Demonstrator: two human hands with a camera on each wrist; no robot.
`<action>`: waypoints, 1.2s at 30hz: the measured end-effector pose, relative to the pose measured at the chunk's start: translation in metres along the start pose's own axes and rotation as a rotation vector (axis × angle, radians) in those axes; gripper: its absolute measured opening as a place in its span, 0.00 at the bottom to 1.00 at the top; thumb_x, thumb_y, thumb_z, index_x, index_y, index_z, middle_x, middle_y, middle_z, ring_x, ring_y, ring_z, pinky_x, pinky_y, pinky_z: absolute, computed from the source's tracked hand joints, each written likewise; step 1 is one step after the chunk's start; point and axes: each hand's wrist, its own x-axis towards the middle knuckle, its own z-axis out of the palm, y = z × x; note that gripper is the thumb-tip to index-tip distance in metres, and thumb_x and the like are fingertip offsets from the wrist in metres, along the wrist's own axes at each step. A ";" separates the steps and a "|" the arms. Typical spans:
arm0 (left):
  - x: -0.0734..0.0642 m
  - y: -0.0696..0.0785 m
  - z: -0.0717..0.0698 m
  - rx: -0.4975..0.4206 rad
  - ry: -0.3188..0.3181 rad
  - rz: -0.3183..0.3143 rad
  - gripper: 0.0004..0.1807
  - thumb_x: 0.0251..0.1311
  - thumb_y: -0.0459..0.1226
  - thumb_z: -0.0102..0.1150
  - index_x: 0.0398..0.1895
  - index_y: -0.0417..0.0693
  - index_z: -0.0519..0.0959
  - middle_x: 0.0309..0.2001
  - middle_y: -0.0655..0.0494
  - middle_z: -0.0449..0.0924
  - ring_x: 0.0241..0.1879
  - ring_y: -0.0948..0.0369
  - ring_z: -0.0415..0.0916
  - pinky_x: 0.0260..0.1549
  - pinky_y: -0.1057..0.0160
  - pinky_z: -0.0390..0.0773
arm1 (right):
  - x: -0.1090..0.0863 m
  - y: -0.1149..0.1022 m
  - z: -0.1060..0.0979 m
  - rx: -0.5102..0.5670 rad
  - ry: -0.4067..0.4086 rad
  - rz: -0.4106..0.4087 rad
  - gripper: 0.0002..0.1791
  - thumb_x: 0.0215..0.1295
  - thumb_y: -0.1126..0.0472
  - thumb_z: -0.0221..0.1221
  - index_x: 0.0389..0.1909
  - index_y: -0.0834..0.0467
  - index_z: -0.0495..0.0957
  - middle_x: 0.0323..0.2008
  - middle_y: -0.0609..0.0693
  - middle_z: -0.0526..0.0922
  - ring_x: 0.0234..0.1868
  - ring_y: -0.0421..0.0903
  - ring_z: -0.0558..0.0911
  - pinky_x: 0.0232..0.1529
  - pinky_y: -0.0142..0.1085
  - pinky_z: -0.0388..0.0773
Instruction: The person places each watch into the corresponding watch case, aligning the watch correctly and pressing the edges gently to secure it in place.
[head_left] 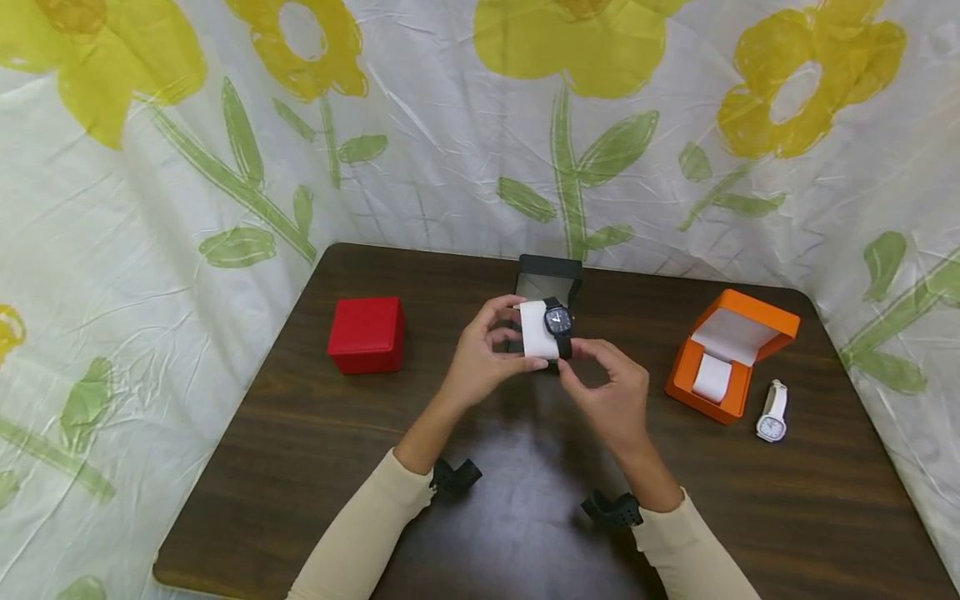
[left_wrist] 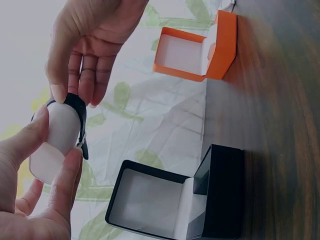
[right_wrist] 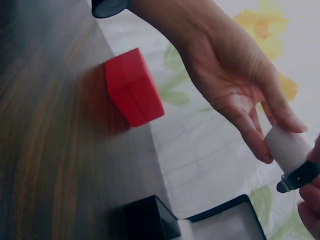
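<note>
My left hand grips a white watch cushion between thumb and fingers, raised over the table. A black wristwatch with a dark square face lies round the cushion's right end. At that end my right hand pinches the black strap with thumb and fingertips. In the left wrist view the strap curves over the cushion, with its buckle side near my left fingers. Just behind the hands stands a black watch box, lid up and pale inside, partly hidden by the hands.
A closed red box stands on the dark wooden table at left. To the right is an orange box, lid up, with a white cushion inside. A white watch lies beside it. A flowered curtain hangs behind the table.
</note>
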 end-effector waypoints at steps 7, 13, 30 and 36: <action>0.001 0.000 0.002 -0.002 0.016 -0.004 0.46 0.43 0.23 0.80 0.67 0.50 0.70 0.53 0.42 0.73 0.41 0.55 0.81 0.37 0.54 0.87 | -0.002 0.004 0.001 -0.011 0.029 -0.014 0.16 0.50 0.72 0.76 0.43 0.64 0.87 0.37 0.55 0.88 0.36 0.51 0.85 0.49 0.24 0.78; 0.001 0.002 0.006 0.002 0.035 -0.008 0.45 0.43 0.24 0.80 0.67 0.50 0.70 0.52 0.45 0.74 0.41 0.55 0.81 0.38 0.54 0.87 | -0.004 0.003 0.006 -0.040 0.095 0.011 0.16 0.47 0.74 0.76 0.40 0.67 0.87 0.35 0.57 0.88 0.34 0.53 0.85 0.47 0.23 0.78; 0.006 0.008 -0.013 -0.017 -0.102 -0.032 0.45 0.44 0.21 0.77 0.69 0.44 0.69 0.53 0.42 0.74 0.42 0.51 0.80 0.36 0.52 0.87 | -0.002 0.009 -0.005 0.087 -0.048 -0.154 0.24 0.39 0.80 0.77 0.42 0.65 0.88 0.38 0.56 0.88 0.38 0.51 0.86 0.52 0.28 0.80; 0.004 0.010 -0.018 -0.077 -0.146 -0.025 0.45 0.44 0.19 0.76 0.68 0.48 0.70 0.53 0.43 0.74 0.42 0.50 0.81 0.37 0.48 0.87 | 0.007 0.002 -0.017 0.100 -0.123 -0.199 0.30 0.33 0.82 0.78 0.45 0.68 0.86 0.43 0.60 0.86 0.44 0.52 0.84 0.56 0.30 0.78</action>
